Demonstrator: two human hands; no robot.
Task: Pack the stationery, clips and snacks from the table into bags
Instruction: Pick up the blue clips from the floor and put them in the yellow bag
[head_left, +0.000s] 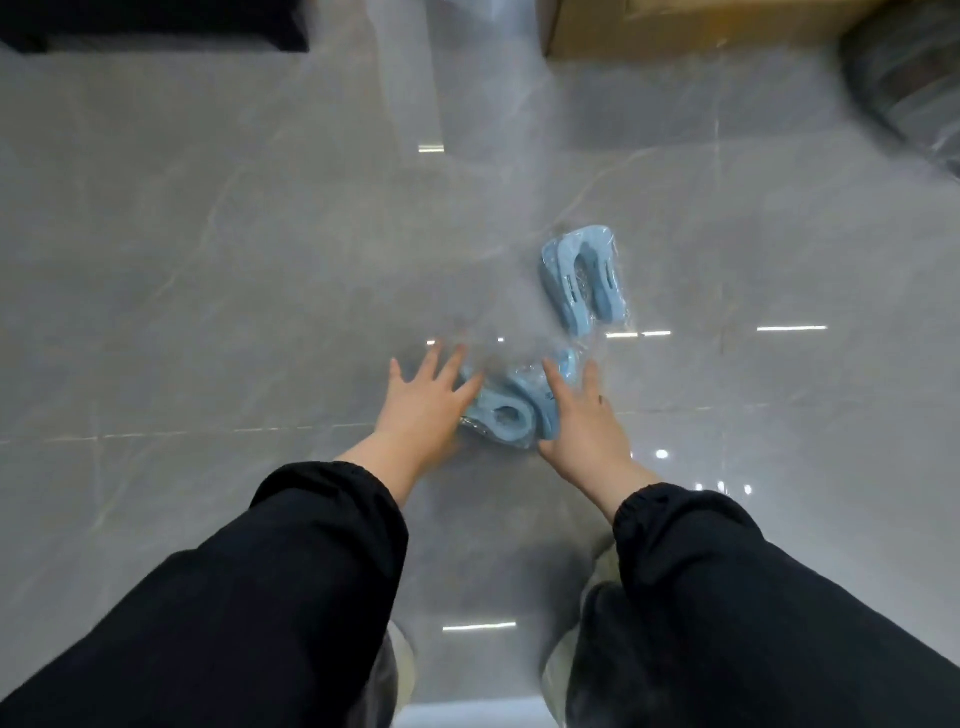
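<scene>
My left hand (423, 402), right hand (584, 415) flank wrapped blue clips (506, 413) on floor (208, 260), fingers straight, gripping nothing. Press inward evenly, wrap looks slippery; second pack (582, 275) lies at 1 o'clock.

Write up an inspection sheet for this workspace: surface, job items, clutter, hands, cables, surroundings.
Surface: glossy grey tiles, light reflections.
Job's things: near pack of blue clips in clear plastic, between both hands; far pack of blue clips, also bagged, lying apart beyond it.
Clutter: nothing seen.
Hands: left hand open, fingers spread, touching the near pack's left side; right hand open, straight fingers against its right side.
Cables: nothing seen.
Surroundings: cardboard box top right; black object top left; plastic-wrapped bundle at right edge.
</scene>
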